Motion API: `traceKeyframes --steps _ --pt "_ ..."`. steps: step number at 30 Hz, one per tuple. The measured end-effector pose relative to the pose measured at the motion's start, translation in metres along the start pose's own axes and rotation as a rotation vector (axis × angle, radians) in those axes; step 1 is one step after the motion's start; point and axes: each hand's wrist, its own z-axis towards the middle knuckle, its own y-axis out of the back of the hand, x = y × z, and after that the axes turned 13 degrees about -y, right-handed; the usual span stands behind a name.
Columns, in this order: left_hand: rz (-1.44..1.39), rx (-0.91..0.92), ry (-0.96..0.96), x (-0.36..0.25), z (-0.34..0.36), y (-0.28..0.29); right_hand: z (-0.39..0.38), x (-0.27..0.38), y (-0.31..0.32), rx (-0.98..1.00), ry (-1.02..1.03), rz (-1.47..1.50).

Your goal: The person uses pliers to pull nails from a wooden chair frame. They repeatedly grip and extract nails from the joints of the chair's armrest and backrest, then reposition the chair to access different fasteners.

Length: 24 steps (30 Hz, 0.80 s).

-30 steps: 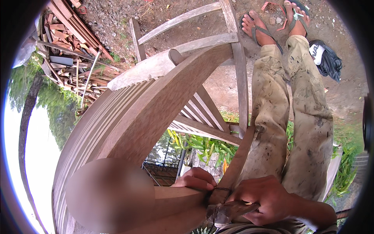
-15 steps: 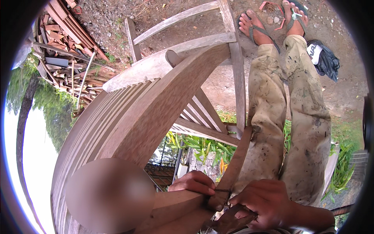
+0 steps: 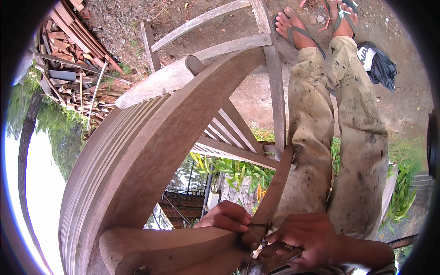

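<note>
My left hand [image 3: 222,215] has its fingers curled over the joint of the weathered chair arm [image 3: 174,245] and an upright wooden piece [image 3: 272,192], at a thin dark strand [image 3: 259,225] crossing the wood. What its fingertips grip there is too small to name. My right hand [image 3: 300,238] is closed around a brown hand tool [image 3: 286,259], just right of that joint; the tool's head is mostly hidden low in the picture. The slatted wooden chair [image 3: 156,137] fills the left and middle, tipped over beside my legs.
My outstretched legs [image 3: 357,151] in stained trousers end in sandaled feet [image 3: 300,34]. A black plastic bag [image 3: 380,68] lies on dirt ground [image 3: 229,87]. A pile of wood scraps [image 3: 73,59] is at the upper left, plants [image 3: 233,174] and a railing [image 3: 181,201] behind the chair.
The whole view has shifted slightly, with chair, legs and feet appearing further left and higher. Both hands stay at the joint, and the tool's head shows less than a second ago.
</note>
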Motion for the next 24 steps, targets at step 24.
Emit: traceKeyframes --steps 24 --pt "-0.078 -0.202 0.02 -0.004 0.003 -0.019 -0.002 -0.002 0.008 -0.019 -0.028 -0.043"
